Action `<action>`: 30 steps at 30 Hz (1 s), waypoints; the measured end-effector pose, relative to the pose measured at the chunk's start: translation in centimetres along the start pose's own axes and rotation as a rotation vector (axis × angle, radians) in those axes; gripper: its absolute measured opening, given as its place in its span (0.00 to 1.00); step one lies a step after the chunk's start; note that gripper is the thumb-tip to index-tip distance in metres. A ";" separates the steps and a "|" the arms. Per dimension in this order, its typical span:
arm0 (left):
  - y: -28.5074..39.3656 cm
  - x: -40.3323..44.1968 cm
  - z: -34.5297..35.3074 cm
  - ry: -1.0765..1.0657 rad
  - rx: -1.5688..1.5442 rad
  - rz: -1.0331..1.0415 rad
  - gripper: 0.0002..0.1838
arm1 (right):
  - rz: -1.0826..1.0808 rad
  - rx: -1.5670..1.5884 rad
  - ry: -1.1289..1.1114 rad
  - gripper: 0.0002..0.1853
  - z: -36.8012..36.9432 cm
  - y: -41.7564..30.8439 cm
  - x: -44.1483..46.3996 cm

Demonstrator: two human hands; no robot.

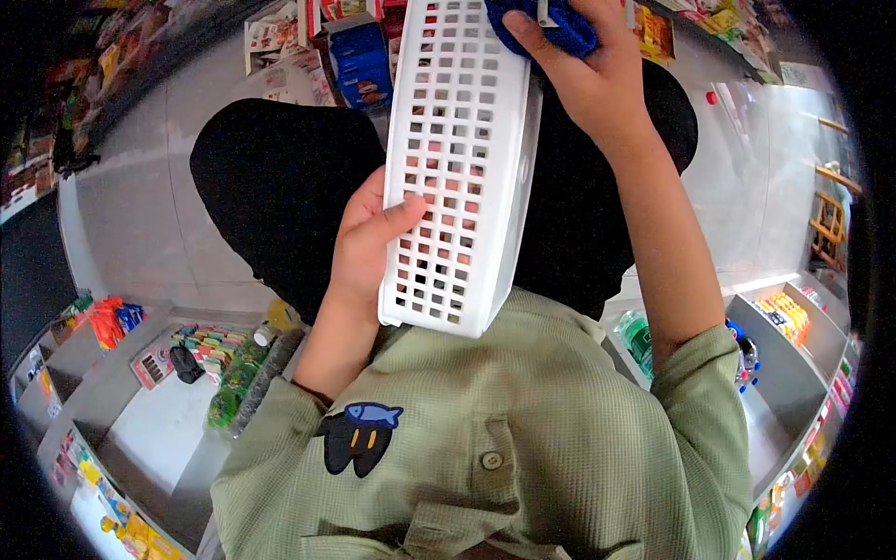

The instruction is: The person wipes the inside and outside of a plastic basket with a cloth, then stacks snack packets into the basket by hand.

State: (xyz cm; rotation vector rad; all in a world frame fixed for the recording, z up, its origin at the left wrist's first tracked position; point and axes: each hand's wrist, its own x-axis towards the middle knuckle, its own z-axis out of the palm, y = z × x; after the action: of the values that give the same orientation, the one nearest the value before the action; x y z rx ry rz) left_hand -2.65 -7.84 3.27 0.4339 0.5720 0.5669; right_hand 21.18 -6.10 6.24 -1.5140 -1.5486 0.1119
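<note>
A white plastic basket point(448, 168) with rows of square holes is held on its side, upright over my lap. My left hand point(369, 238) grips its left edge, thumb on the perforated face and fingers showing through the holes behind. At the top right, my right hand point(593, 79) is closed on a dark blue cloth point(546, 33), which touches the basket's upper right edge.
Shelves with packaged goods point(359, 65) stand ahead. Low grey compartments hold green bottles point(233, 383) at the lower left and orange packs point(784, 317) at the right. Dark-covered knees point(280, 177) flank the basket. Wooden frames point(828, 219) stand far right.
</note>
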 end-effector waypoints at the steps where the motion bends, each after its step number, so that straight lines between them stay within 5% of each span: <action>1: 0.1 -0.1 0.2 0.020 0.001 0.013 0.23 | 0.058 0.070 0.015 0.13 0.2 -0.6 0.0; 8: 1.0 2.2 -1.0 0.218 0.150 0.168 0.18 | 0.083 0.297 -0.295 0.25 2.0 -4.6 -9.0; 16: 2.4 3.3 -0.8 0.088 0.050 0.233 0.16 | 0.006 0.286 -0.450 0.25 0.2 -6.8 -10.3; 25: 1.0 1.5 -0.7 -0.020 0.173 0.088 0.20 | 0.012 0.048 0.113 0.21 0.8 -2.1 -2.5; 30: 0.6 1.1 -1.5 -0.073 0.213 0.072 0.21 | 0.326 0.253 0.157 0.26 1.2 -0.5 -0.6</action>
State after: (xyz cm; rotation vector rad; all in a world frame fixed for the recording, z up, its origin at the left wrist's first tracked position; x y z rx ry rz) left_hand -2.99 -6.37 2.03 0.6760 0.5501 0.5583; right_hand 19.92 -6.10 5.55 -1.5204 -1.1102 0.3538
